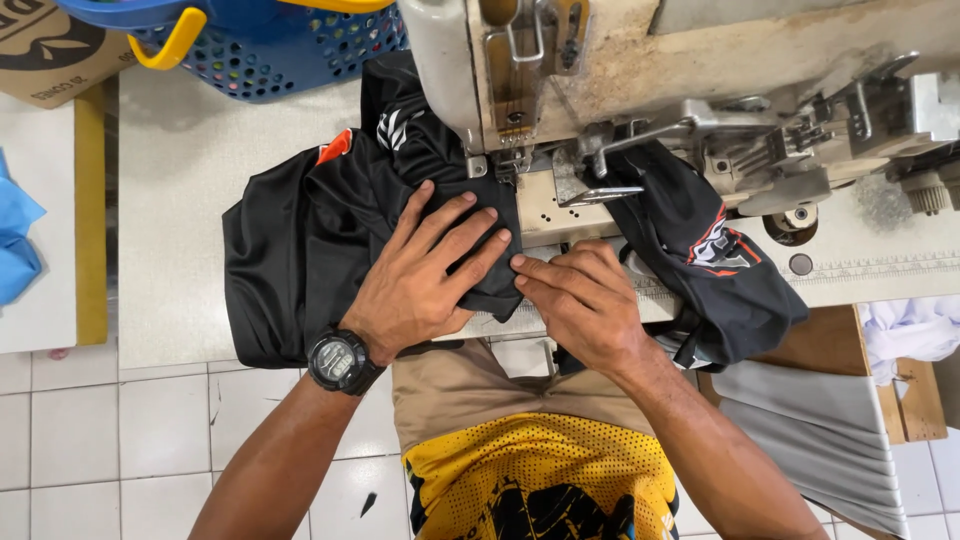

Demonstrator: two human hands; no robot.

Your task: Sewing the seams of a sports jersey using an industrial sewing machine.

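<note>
A worn cream-coloured industrial sewing machine (700,70) is standing on a pale, speckled work table (180,170), and everything here is lying around that machine. Below the table's near edge, white square floor tiles (120,430) are showing, with a few dark scraps on them. To the left of the machine, at the table's far side, one blue perforated plastic basket with yellow handles (260,45) is sitting, and further left one brown cardboard box (45,50) is peeking into view. A strip of yellow-edged surface with bright blue cloth (15,240) is lying at the far left. To the right of the machine, below the table edge, a bundle of white cloth (915,330) is hanging.

One black, shiny sports garment with orange and white markings (290,260) is lying across the machine's bed, spreading out to the left of the needle and trailing off to the right under the arm.

Two hands are working. The left hand (425,275), wearing one black digital wristwatch (343,362), is lying flat with fingers spread, pressing the cloth just below the needle. The right hand (580,300) is resting beside it with fingers bent, their tips pinching the cloth's edge on the bed.
</note>
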